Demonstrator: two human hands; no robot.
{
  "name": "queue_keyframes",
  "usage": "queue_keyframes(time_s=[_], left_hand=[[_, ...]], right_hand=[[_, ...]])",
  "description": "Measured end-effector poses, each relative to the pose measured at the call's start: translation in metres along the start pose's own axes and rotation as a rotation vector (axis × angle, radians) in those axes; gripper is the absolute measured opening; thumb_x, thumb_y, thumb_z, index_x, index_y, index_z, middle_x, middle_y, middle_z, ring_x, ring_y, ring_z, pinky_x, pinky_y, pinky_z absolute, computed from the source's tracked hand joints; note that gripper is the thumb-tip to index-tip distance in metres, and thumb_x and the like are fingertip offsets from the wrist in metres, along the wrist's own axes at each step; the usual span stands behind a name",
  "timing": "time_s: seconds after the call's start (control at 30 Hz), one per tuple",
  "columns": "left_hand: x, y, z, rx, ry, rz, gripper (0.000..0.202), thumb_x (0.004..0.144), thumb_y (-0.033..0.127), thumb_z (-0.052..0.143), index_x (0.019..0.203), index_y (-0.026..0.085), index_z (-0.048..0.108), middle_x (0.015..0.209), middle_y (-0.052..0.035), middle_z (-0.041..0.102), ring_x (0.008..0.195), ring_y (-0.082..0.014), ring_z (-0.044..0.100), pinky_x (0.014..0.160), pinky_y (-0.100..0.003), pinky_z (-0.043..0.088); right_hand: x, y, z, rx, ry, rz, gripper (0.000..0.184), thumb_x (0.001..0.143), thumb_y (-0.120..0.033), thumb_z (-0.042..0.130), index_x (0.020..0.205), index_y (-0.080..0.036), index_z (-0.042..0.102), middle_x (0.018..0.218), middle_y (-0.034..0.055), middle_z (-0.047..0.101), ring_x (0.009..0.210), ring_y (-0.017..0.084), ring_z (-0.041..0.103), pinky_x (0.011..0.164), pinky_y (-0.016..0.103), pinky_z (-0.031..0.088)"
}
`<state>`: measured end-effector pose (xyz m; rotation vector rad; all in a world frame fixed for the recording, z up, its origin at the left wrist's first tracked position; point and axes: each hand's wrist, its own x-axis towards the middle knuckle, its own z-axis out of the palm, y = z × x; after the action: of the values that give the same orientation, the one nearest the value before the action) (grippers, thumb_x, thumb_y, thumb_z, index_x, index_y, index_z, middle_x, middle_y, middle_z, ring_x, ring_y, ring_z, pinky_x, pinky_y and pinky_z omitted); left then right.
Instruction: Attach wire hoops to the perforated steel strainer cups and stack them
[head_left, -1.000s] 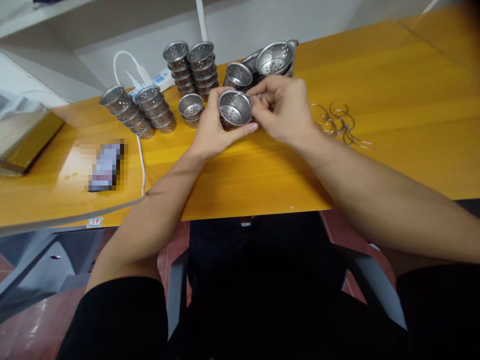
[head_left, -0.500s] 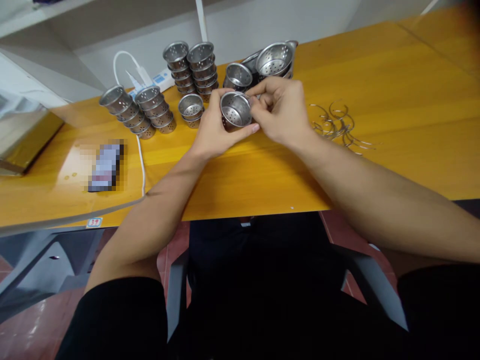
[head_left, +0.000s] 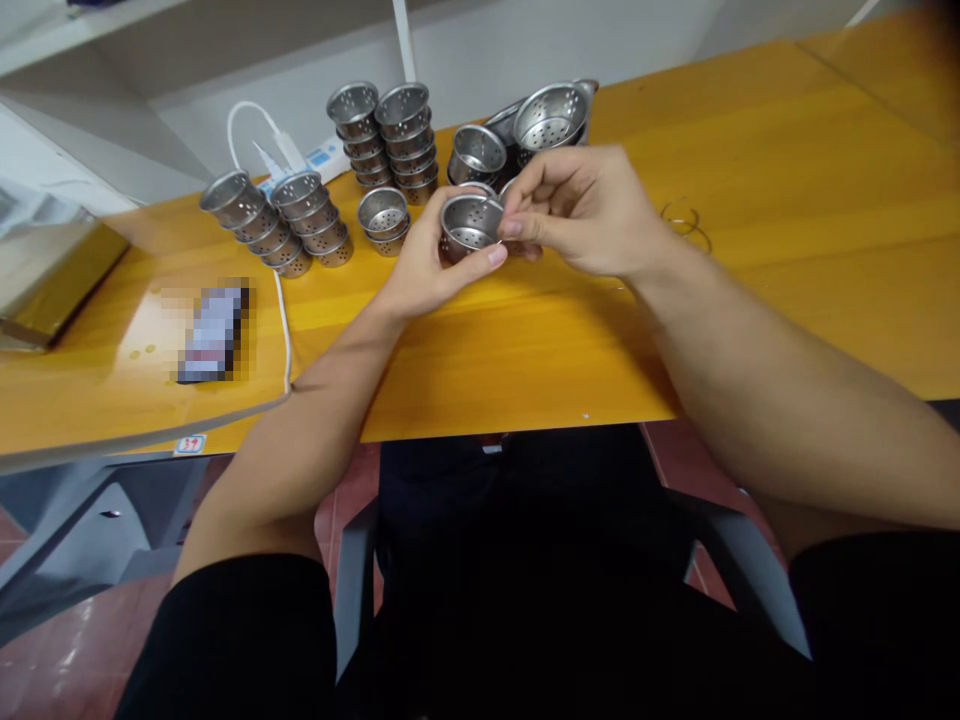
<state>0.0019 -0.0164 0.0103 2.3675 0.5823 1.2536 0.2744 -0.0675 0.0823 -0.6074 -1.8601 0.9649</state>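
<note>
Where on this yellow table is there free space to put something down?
Free: the front strip of the table right of the white cable, and the far right beyond the wire rings. Crowded: the back, with stacked perforated cups behind the held cup.

Above the yellow surface (head_left: 525,340), the left hand (head_left: 424,265) cradles a perforated metal cup (head_left: 469,225) from 7 o'clock, while the right hand (head_left: 589,210) pinches its rim at 3 o'clock. Upright cup stacks (head_left: 394,135) stand at 11 o'clock from it and leaning stacks (head_left: 277,220) at 9 o'clock. Wire rings (head_left: 686,222) lie at 3 o'clock, beyond the right hand.
</note>
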Motion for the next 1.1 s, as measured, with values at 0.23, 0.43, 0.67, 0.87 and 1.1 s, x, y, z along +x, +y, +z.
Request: queue_keyframes(time_s=[0.23, 0.43, 0.67, 0.87, 1.1], left_hand=[[-0.001, -0.003, 0.003, 0.140, 0.002, -0.042, 0.090, 0.113, 0.094, 0.085, 0.175, 0.036, 0.052, 0.160, -0.0114, 0.075, 0.152, -0.0400, 0.082, 0.135, -0.064, 0.069], [0.000, -0.005, 0.002, 0.171, 0.004, -0.045, 0.082, 0.118, 0.083, 0.084, 0.173, 0.032, 0.053, 0.158, -0.0122, 0.074, 0.149, -0.0404, 0.082, 0.135, -0.064, 0.067], [-0.001, -0.006, -0.001, 0.144, -0.012, 0.017, 0.094, 0.112, 0.096, 0.080, 0.175, 0.032, 0.050, 0.154, -0.0127, 0.072, 0.145, -0.0414, 0.080, 0.134, -0.063, 0.064], [0.000, -0.010, 0.000, 0.183, 0.039, -0.036, 0.093, 0.113, 0.104, 0.072, 0.172, 0.035, 0.051, 0.157, -0.0116, 0.071, 0.147, -0.0403, 0.080, 0.133, -0.061, 0.064], [0.000, -0.013, -0.008, 0.162, 0.101, 0.010, 0.107, 0.102, 0.120, 0.062, 0.169, 0.038, 0.053, 0.154, -0.0103, 0.072, 0.141, -0.0393, 0.083, 0.128, -0.059, 0.068]], right_hand=[[0.002, -0.005, 0.014, -0.016, 0.092, 0.050, 0.064, 0.084, -0.087, 0.114, 0.090, -0.035, 0.077, 0.074, -0.0004, 0.070, 0.060, 0.026, 0.063, 0.056, 0.042, 0.051], [0.001, -0.004, 0.014, -0.030, 0.093, 0.053, 0.067, 0.081, -0.089, 0.116, 0.090, -0.035, 0.077, 0.075, 0.0002, 0.070, 0.062, 0.026, 0.062, 0.057, 0.045, 0.053], [0.001, 0.000, 0.017, -0.005, 0.076, 0.039, 0.062, 0.085, -0.079, 0.119, 0.095, -0.033, 0.078, 0.079, 0.0013, 0.072, 0.076, 0.027, 0.067, 0.070, 0.047, 0.065], [0.000, -0.001, 0.014, -0.139, 0.171, -0.058, 0.060, 0.098, -0.091, 0.102, 0.111, -0.035, 0.087, 0.103, 0.0067, 0.084, 0.080, 0.027, 0.069, 0.074, 0.048, 0.064], [-0.002, -0.003, -0.002, -0.425, 0.083, -0.219, 0.025, 0.112, -0.062, 0.090, 0.118, -0.037, 0.094, 0.140, 0.0140, 0.086, 0.107, 0.034, 0.077, 0.097, 0.055, 0.068]])
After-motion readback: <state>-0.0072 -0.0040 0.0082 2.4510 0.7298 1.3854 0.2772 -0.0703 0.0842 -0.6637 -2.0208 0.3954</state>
